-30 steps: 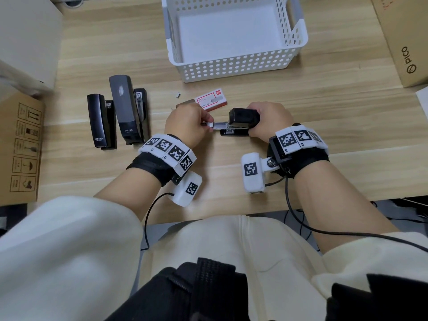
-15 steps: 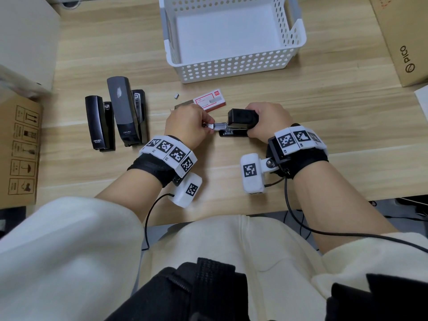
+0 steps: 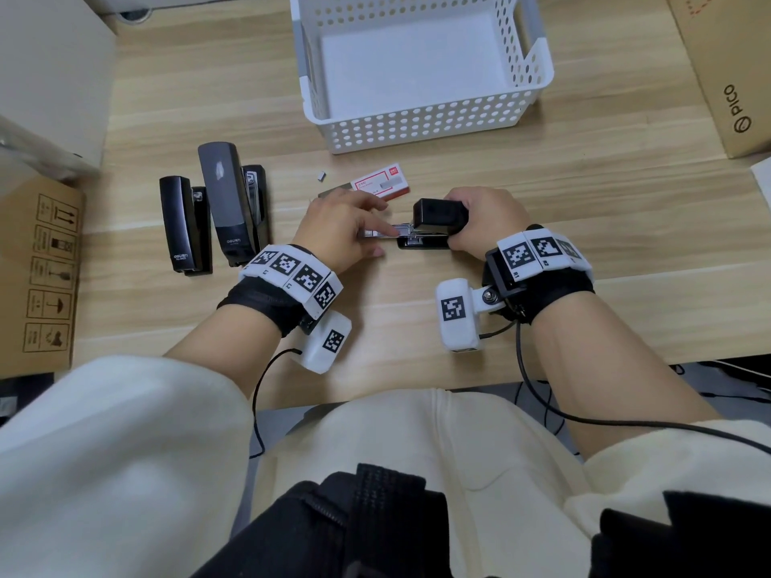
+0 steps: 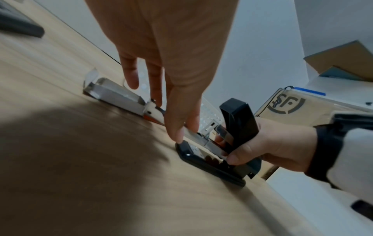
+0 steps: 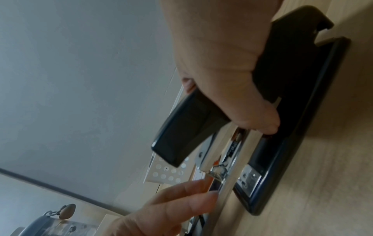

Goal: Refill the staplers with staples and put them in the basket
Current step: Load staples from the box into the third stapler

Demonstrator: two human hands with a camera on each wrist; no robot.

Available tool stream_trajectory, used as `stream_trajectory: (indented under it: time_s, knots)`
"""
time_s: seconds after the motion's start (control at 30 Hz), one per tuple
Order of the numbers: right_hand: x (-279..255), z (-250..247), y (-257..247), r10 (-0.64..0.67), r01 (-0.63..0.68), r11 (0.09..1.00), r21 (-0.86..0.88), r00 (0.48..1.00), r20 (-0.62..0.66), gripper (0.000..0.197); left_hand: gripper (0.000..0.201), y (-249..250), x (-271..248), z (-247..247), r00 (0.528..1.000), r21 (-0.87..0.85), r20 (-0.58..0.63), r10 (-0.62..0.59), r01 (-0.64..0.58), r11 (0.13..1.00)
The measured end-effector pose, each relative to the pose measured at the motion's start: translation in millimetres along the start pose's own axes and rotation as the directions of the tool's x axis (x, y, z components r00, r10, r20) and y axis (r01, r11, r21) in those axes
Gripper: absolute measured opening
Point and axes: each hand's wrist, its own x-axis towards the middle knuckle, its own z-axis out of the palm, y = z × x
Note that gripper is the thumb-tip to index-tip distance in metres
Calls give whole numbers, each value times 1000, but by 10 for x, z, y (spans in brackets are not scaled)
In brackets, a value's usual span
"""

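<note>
A black stapler [image 3: 436, 212] lies on the desk with its lid raised. My right hand [image 3: 457, 221] grips the lid and rear, thumb on the near side. Its metal magazine [image 5: 232, 153] is exposed above the black base [image 5: 282, 143]. My left hand [image 3: 384, 239] reaches in from the left. Its thumb and index finger pinch a silver staple strip [image 3: 375, 233] at the magazine's front end [image 4: 189, 132]. A red and white staple box [image 3: 381, 186] lies just behind my left hand, its tray pulled out [image 4: 113, 94]. The white perforated basket [image 3: 417, 127] stands behind, nothing in it.
Two more black staplers [image 3: 185, 231] [image 3: 231, 206] lie side by side at the left. A small loose staple piece [image 3: 321, 175] sits near the box. Cardboard boxes flank the desk at left [image 3: 37, 277] and far right [image 3: 730, 77].
My left hand's fingers have stretched out to the right along the magazine, carrying the staple strip toward the stapler. My right hand has kept its grip on the raised lid.
</note>
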Motion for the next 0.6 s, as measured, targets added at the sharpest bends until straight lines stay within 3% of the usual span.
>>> stream_trajectory:
  time_s: [0.13, 0.33, 0.43, 0.53, 0.6]
  knots:
    - [-2, -1, 3, 3, -3, 1000, 1, 1000, -8, 36, 35, -61, -13, -11, 1000, 31, 10, -21, 21, 999]
    - [-7, -3, -2, 1, -1, 1000, -4, 1000, -3, 35, 34, -190, -85, -26, 1000, -70, 20, -21, 22, 997]
    - [-5, -1, 0, -2, 2, 1000, -3, 1000, -6, 34, 30, -192, -104, -85, 991, -219, -89, -95, 74, 973]
    - [-1, -2, 0, 3, -3, 1000, -7, 1000, -4, 35, 22, -272, -56, -191, 894, -307, -325, -309, 209, 929]
    - [3, 1, -2, 4, -4, 1000, -3, 1000, -6, 37, 17, -324, -9, -240, 852, -300, -353, -386, 288, 909]
